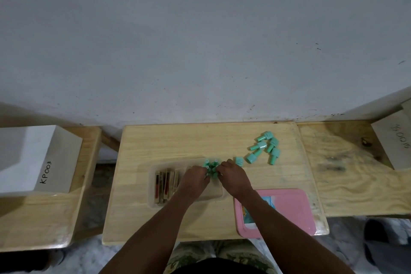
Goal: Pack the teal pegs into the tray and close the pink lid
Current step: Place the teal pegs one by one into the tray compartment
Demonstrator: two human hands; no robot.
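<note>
My forearms reach in over the table's (pixel 155 140) near edge. Left hand (pixel 196 177) and right hand (pixel 232 176) meet in the tray (pixel 153 184), fingers curled onto the upright teal pegs (pixel 211 165); my fingertips are hidden. Loose pegs (pixel 264 147) lie toward the far right corner. My right arm partly covers the pink lid (pixel 293 209) at the near right corner.

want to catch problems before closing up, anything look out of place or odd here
Nothing damaged or spilled. A handful of teal pegs lie loose, mostly on their sides, on the table, right of the tray, not yet packed. The pink lid lies off the tray at the near right.
</note>
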